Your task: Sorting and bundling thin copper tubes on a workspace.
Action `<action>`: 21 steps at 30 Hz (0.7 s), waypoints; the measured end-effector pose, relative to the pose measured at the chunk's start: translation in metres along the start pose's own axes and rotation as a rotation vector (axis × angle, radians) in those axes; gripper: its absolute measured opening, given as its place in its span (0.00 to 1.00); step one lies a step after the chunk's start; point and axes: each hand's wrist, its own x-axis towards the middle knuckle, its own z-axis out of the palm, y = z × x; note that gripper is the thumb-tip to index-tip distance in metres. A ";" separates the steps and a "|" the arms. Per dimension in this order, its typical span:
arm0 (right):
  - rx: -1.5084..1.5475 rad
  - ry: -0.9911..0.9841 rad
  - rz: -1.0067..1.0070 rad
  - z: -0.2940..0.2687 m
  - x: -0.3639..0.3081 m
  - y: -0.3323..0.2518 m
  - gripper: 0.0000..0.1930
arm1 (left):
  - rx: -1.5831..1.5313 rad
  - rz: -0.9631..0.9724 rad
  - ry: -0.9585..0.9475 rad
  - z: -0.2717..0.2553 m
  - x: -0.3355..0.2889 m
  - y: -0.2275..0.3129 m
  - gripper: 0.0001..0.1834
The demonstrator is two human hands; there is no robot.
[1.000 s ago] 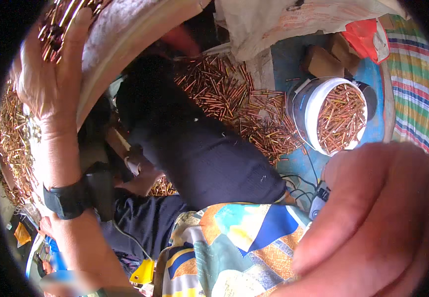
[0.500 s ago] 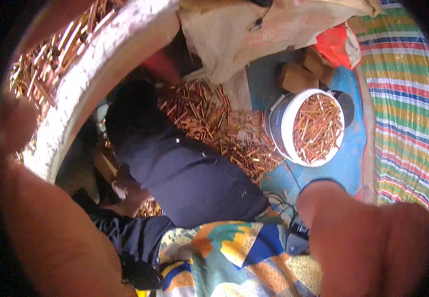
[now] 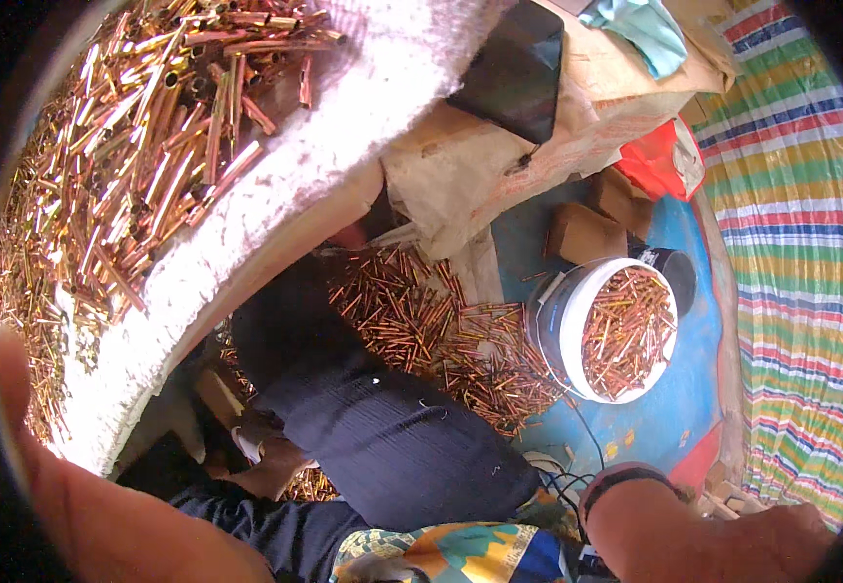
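Observation:
My left hand [image 3: 11, 384] is at the left rim, beside a heap of short copper-coloured metal tubes [image 3: 173, 126]. Only part of it shows, and its fingers cannot be made out. The tubes lie on a surface with a thick white fleecy edge [image 3: 237, 233]. Low on the right, my right hand [image 3: 722, 534] is close and blurred, apart from the tubes; how its fingers lie is unclear. Beyond it a dark bucket with a white rim [image 3: 577, 330] is full of similar tubes [image 3: 630, 330]. More tubes [image 3: 412, 311] are strewn over the floor.
My dark-trousered leg [image 3: 402, 428] stretches across the middle, under patterned cloth [image 3: 450, 554]. A black phone-like slab [image 3: 518, 73] lies on a cloth-covered ledge at the top. Cardboard boxes [image 3: 586, 233] stand behind the bucket. Striped plastic sheeting [image 3: 795, 243] hangs at right; cables [image 3: 572, 481] lie below.
The view has shifted, so more of the tube heap and the black slab show. The bucket and leg appear lower. Both my hands sit lower in the picture.

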 end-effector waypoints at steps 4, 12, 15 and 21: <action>0.004 0.001 0.049 -0.001 0.011 -0.078 0.22 | 0.040 -0.007 -0.026 0.000 -0.012 -0.009 0.26; -0.040 0.063 0.124 0.053 0.063 -0.142 0.25 | 0.174 0.009 -0.026 -0.015 -0.019 -0.025 0.25; -0.041 0.073 0.154 0.056 0.070 -0.168 0.26 | 0.213 0.010 -0.043 -0.018 -0.026 -0.030 0.24; -0.016 0.112 0.226 0.058 0.090 -0.220 0.28 | 0.281 0.046 -0.083 -0.026 -0.021 -0.037 0.24</action>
